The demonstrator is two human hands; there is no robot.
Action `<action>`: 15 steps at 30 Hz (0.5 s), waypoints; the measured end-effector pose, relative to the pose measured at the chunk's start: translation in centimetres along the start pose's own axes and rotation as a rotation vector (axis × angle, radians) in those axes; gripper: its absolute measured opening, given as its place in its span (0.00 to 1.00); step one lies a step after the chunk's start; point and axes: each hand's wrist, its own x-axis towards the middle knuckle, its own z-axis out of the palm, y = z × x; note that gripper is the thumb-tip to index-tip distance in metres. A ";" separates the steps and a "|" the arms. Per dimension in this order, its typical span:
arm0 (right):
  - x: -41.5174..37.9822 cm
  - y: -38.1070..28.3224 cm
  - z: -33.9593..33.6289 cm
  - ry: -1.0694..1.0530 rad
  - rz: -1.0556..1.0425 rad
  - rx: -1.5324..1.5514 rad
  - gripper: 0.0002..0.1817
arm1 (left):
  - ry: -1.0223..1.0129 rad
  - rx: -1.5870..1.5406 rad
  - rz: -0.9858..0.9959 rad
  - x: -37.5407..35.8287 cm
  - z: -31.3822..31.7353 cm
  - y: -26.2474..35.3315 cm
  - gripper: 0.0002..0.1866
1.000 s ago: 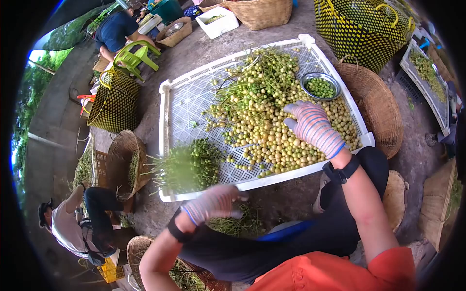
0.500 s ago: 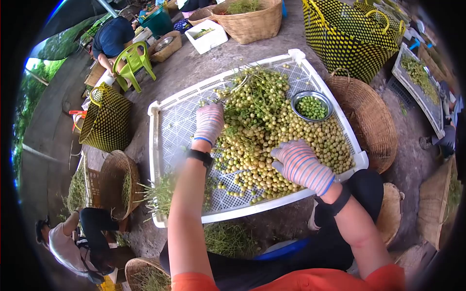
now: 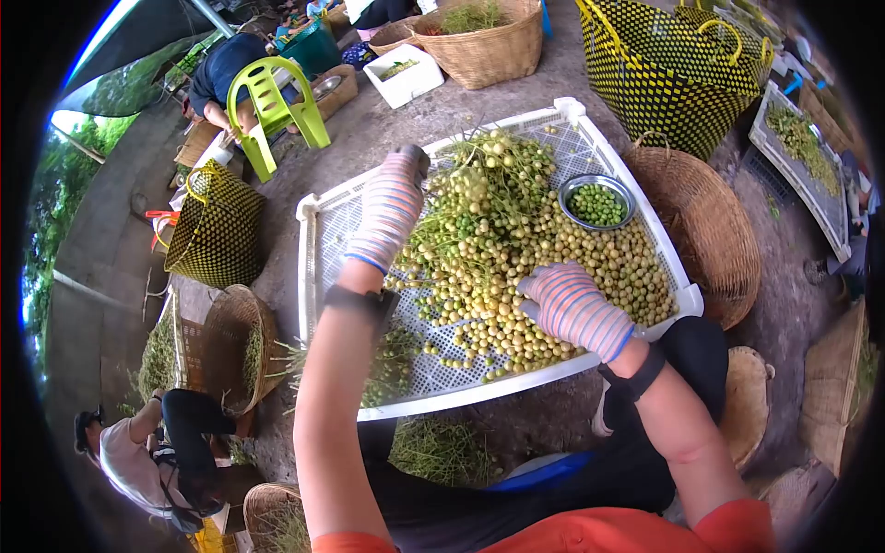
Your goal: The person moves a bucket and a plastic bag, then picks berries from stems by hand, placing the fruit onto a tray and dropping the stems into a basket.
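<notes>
Here the left hand (image 3: pixel 392 205) hides its fingertips among stalked berries (image 3: pixel 489 184)

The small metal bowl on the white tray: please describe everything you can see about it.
The metal bowl is small, round and shallow, with a shiny silver rim that looks like steel. It sits upright near the far right part of the white perforated tray, at the edge of the heap of yellowish fruits, which press against its near side. It is filled with small green round fruits. Neither gloved hand touches it; the right hand is the nearer one.
</notes>
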 end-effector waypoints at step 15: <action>1.7 1.0 -3.9 0.878 0.004 0.401 0.27 | -0.046 -0.007 0.026 -5.2 -4.3 4.1 0.10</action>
